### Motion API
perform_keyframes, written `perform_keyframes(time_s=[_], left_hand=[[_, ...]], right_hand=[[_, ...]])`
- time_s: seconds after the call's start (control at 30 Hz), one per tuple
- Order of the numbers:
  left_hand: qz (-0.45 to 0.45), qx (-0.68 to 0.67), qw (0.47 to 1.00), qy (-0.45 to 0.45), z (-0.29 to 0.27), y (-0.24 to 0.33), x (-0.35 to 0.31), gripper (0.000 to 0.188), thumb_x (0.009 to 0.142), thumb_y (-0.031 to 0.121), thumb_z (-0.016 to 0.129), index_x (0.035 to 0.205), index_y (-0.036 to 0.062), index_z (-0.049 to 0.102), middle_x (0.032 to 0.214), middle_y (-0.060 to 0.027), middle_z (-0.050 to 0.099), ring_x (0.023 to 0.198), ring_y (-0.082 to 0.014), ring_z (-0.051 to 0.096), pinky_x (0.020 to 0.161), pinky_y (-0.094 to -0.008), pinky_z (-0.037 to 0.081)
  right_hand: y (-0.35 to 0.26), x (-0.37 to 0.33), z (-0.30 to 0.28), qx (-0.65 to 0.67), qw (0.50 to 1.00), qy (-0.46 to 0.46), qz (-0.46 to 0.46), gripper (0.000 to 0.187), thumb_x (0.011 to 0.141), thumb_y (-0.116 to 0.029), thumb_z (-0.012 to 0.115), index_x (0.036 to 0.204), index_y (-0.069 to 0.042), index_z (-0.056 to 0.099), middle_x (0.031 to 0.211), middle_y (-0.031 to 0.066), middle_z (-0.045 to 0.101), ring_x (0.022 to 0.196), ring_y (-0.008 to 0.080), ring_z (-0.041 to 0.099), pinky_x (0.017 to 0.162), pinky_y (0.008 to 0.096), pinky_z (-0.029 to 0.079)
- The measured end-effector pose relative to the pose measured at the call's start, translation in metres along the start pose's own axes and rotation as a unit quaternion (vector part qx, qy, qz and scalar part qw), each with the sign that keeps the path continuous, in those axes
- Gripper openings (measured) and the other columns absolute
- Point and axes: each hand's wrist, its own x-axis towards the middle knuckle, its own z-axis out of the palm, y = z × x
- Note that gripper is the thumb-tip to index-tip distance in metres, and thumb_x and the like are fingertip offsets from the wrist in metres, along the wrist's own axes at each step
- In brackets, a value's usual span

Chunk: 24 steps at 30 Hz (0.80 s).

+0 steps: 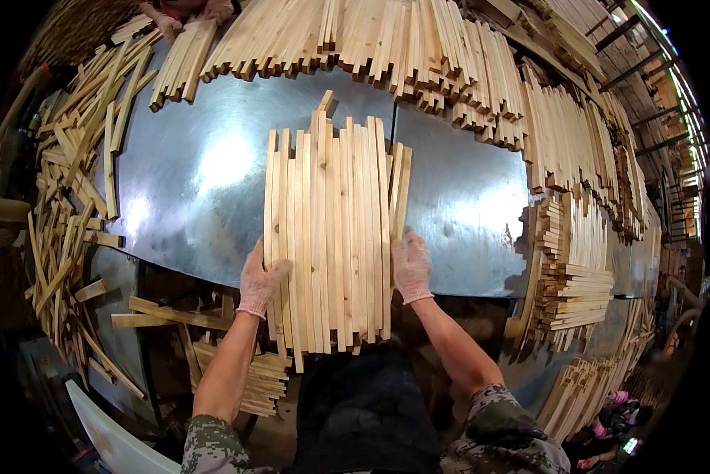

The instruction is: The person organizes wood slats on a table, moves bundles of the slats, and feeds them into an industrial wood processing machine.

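Observation:
A wide layer of pale wooden strips (331,229) lies lengthwise before me, its far part over the shiny metal table (181,182) and its near ends past the front edge, close to my body. The ends are uneven; one short piece (325,101) juts out at the far end, and a strip (402,186) slants away on the right. My left hand (261,280), in a pinkish knit glove, grips the left side with its thumb over the top. Against the right side presses my gloved right hand (412,267), slightly blurred, its fingers partly hidden by the wood.
Long rows of stacked strips (291,39) line the table's far side, with more piles (576,268) at right. Loose offcuts (70,182) heap up at left. Another person's gloved hand (167,28) touches strips at the far left. More wood (248,379) lies below the table's front edge.

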Motion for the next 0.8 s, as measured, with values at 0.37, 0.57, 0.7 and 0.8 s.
perform_keyframes(time_s=[0.37, 0.57, 0.7, 0.8], left_hand=[[-0.051, 0.116, 0.992, -0.024, 0.005, -0.019, 0.036, 0.057, 0.093, 0.043, 0.073, 0.126, -0.0025, 0.07, 0.121, -0.0255, 0.06, 0.113, -0.0391, 0.062, 0.1, -0.0473, 0.053], [-0.06, -0.042, 0.995, -0.071, 0.001, -0.051, 0.043, 0.055, 0.095, 0.041, 0.072, 0.122, -0.0061, 0.069, 0.118, -0.0215, 0.061, 0.104, -0.0312, 0.065, 0.092, -0.0423, 0.056], [-0.078, -0.013, 0.996, -0.032, 0.008, -0.044, 0.041, 0.054, 0.097, 0.039, 0.072, 0.124, -0.0075, 0.067, 0.115, -0.0172, 0.064, 0.097, -0.0247, 0.066, 0.087, -0.0392, 0.056], [-0.144, -0.097, 0.985, -0.016, 0.017, -0.007, 0.029, 0.048, 0.098, 0.034, 0.071, 0.124, -0.007, 0.066, 0.108, -0.0127, 0.071, 0.091, -0.0202, 0.067, 0.082, -0.0364, 0.057]], right_hand=[[-0.035, -0.02, 0.0, 0.525, 0.796, 0.055, 0.297, 0.036, 0.107, -0.011, 0.06, 0.138, 0.006, 0.061, 0.151, 0.0155, 0.059, 0.137, 0.0241, 0.055, 0.117, 0.0344, 0.04], [-0.019, -0.014, 0.003, 0.295, 0.937, -0.039, 0.182, 0.044, 0.104, -0.008, 0.061, 0.148, -0.002, 0.058, 0.153, 0.022, 0.056, 0.136, 0.0329, 0.058, 0.116, 0.0384, 0.045], [-0.011, -0.002, 0.032, 0.175, 0.981, 0.043, 0.069, 0.042, 0.106, -0.009, 0.058, 0.148, -0.003, 0.057, 0.144, 0.0223, 0.06, 0.129, 0.0407, 0.061, 0.115, 0.0388, 0.046], [-0.02, -0.006, 0.034, 0.339, 0.926, 0.028, 0.162, 0.045, 0.107, -0.011, 0.058, 0.151, -0.001, 0.055, 0.153, 0.0195, 0.057, 0.139, 0.0346, 0.056, 0.119, 0.0356, 0.042]])
